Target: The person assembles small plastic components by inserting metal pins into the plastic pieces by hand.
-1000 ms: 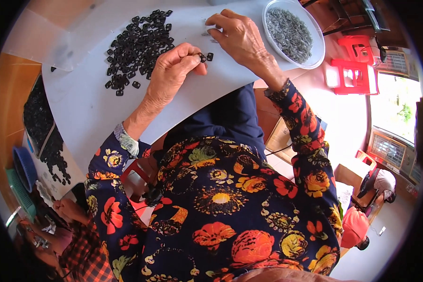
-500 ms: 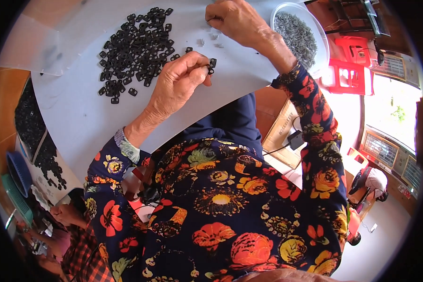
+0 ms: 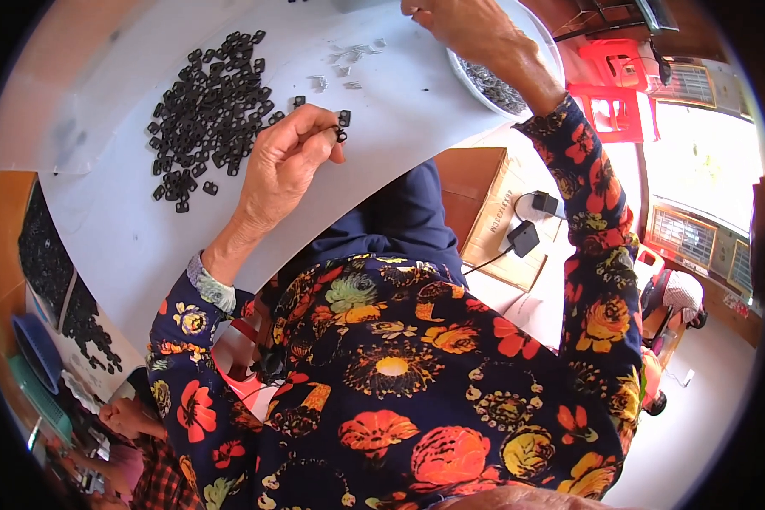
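My left hand (image 3: 289,161) is closed in a pinch on a small black plastic piece (image 3: 344,118), which sticks out past the fingertips. To its left spreads a pile of similar black plastic pieces (image 3: 204,119), with one loose piece (image 3: 299,101) just beyond the knuckles. My right hand (image 3: 472,30) is at the top edge, beside a round clear tub (image 3: 555,64) of small grey metal parts (image 3: 495,87). Its fingers look curled, partly cut off by the edge; anything in them is hidden. Several small shiny metal bits (image 3: 353,55) lie on the white table (image 3: 382,140) between the hands.
A cardboard box (image 3: 501,229) with black adapters (image 3: 524,239) is right of my knees. Red plastic stools (image 3: 612,115) stand at the right. More black parts (image 3: 89,327) lie at lower left, near a blue basket (image 3: 36,353) and another person's hand (image 3: 132,418).
The view has shifted, so the table's things sit further left and lower. My right hand has moved right and away, uncovering more shiny bits. My left hand keeps its hold.
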A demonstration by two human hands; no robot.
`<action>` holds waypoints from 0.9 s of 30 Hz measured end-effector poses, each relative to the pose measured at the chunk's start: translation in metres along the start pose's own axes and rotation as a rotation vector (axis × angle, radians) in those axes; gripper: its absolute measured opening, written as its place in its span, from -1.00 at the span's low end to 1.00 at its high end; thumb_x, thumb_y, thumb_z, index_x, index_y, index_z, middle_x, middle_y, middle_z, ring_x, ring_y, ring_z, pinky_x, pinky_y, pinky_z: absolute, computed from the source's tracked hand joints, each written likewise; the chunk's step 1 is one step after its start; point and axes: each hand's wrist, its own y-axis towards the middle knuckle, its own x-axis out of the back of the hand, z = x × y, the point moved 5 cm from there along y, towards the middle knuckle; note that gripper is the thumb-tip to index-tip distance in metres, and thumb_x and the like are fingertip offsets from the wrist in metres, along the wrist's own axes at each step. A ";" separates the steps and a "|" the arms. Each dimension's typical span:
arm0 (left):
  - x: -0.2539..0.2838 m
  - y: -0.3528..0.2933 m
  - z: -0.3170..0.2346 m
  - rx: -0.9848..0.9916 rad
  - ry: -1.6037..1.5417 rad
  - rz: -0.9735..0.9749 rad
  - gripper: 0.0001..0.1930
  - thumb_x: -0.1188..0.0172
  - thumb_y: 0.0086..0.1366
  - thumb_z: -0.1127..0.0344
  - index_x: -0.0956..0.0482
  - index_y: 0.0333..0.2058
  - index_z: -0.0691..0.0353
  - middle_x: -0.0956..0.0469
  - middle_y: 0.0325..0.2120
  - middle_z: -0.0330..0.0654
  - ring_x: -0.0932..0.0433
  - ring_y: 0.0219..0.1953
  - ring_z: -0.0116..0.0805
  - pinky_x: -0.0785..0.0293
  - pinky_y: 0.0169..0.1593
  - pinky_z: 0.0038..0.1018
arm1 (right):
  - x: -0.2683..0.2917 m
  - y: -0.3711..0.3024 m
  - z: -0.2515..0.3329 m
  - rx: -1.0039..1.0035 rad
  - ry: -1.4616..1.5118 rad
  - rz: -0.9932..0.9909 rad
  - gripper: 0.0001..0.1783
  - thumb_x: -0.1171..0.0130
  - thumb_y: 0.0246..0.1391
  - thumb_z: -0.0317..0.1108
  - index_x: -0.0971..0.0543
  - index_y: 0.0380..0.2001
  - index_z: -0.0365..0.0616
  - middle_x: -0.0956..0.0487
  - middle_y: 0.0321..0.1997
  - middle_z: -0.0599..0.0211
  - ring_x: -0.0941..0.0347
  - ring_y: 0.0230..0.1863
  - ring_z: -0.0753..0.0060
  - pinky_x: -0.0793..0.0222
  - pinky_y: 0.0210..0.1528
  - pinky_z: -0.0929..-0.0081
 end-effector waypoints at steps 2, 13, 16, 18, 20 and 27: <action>-0.001 0.002 0.003 -0.003 0.003 0.006 -0.89 0.00 0.23 0.44 -0.48 -0.33 0.31 -0.51 -0.57 -0.29 -0.43 -0.47 -0.64 -0.36 -0.34 -0.68 | -0.005 -0.005 0.001 0.068 -0.023 0.037 -0.91 -0.04 -0.07 -0.46 -0.52 -0.55 -0.19 -0.51 -0.53 0.02 -0.48 -0.42 -0.06 -0.38 -0.14 0.04; -0.004 0.003 0.001 0.000 0.035 0.001 -0.90 0.00 0.23 0.44 -0.47 -0.34 0.32 -0.50 -0.57 -0.30 -0.42 -0.47 -0.66 -0.36 -0.34 -0.67 | -0.057 -0.002 0.000 0.253 -0.335 0.020 -0.86 -0.02 -0.06 -0.41 -0.47 -0.61 -0.19 -0.43 -0.55 0.09 -0.44 -0.37 0.07 -0.28 -0.02 -0.17; -0.004 0.004 0.000 -0.042 0.042 0.002 -0.90 0.00 0.23 0.44 -0.47 -0.34 0.32 -0.50 -0.58 -0.31 -0.41 -0.48 -0.66 -0.36 -0.33 -0.68 | -0.059 -0.001 -0.002 0.260 -0.326 -0.010 -0.87 -0.03 -0.07 -0.41 -0.47 -0.62 -0.19 -0.43 -0.56 0.12 -0.44 -0.38 0.08 -0.30 -0.03 -0.13; -0.004 0.005 0.001 -0.016 0.075 0.010 -0.90 -0.01 0.24 0.44 -0.47 -0.33 0.33 -0.50 -0.58 -0.31 -0.42 -0.48 -0.65 -0.36 -0.33 -0.67 | -0.057 0.000 -0.001 0.246 -0.328 -0.009 -0.87 -0.03 -0.08 -0.41 -0.47 -0.63 -0.19 -0.43 -0.56 0.13 -0.44 -0.39 0.09 -0.31 -0.04 -0.11; -0.005 0.007 0.001 -0.038 0.069 0.006 -0.90 -0.01 0.24 0.43 -0.47 -0.33 0.32 -0.50 -0.58 -0.30 -0.42 -0.48 -0.64 -0.36 -0.32 -0.66 | -0.057 0.001 0.004 0.239 -0.415 0.050 -0.88 -0.04 -0.10 -0.41 -0.51 -0.61 -0.19 -0.46 -0.55 0.12 -0.46 -0.38 0.10 -0.34 -0.13 -0.08; -0.002 0.011 0.007 -0.032 0.013 -0.040 -0.89 -0.04 0.23 0.42 -0.50 -0.35 0.33 -0.51 -0.59 -0.29 -0.46 -0.46 -0.60 -0.38 -0.30 -0.64 | -0.041 -0.005 0.018 0.258 -0.521 -0.281 -0.88 -0.03 -0.12 -0.45 -0.55 -0.57 -0.23 -0.53 -0.52 0.05 -0.51 -0.42 0.09 -0.40 -0.28 0.10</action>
